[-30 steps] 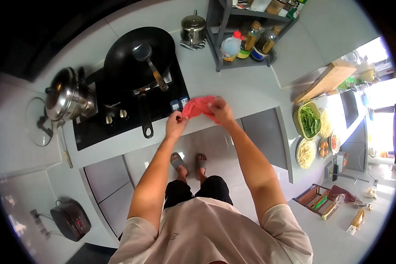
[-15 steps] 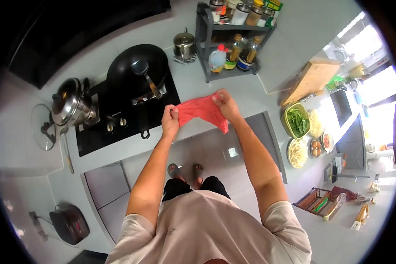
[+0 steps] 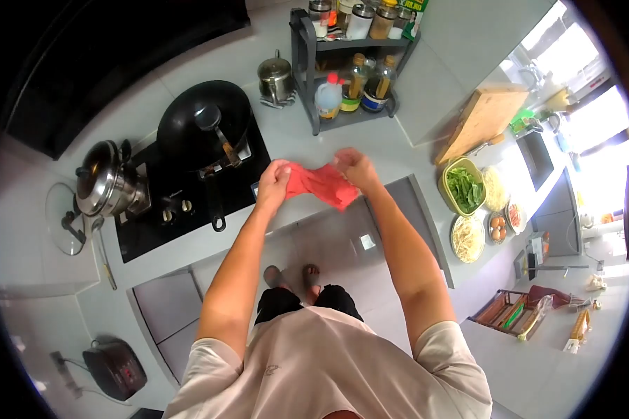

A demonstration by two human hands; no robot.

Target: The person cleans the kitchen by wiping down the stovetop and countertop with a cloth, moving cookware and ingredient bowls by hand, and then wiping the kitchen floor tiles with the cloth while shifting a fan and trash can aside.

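Slacker than half a second ago, the red cloth [image 3: 323,186] now dips along its top edge, and its loose corner hangs nearer the middle instead of under my right hand [image 3: 356,169]. Both hands also sit farther to the right of the stove [image 3: 143,229]. The cloth hangs in the air between them, above the front edge of the counter [image 3: 328,143].

On my left hand [image 3: 273,185], the thumb is pressed against the fingers, pinching one end. The right fingers are blurred, but they seem to pinch the other end.

As I judge it, the opening-out is partly done: the cloth is off the counter and spread between two grips. Creases and that drooping corner are what is left; it is neither flat nor folded.

Counting, I have one cloth and two hands, both busy with it. On the stove I see one wok [image 3: 178,136] with one ladle [image 3: 207,117] in it, one steel pot [image 3: 105,183] and two knobs [image 3: 186,206]. Behind stand one kettle [image 3: 275,78] and one two-tier rack [image 3: 360,45]. To my right are one chopping board [image 3: 479,124], one basketful of greens [image 3: 464,187] and two heaps of pale shreds [image 3: 467,239]. A few eggs [image 3: 497,227] lie beside them, too small to count surely.
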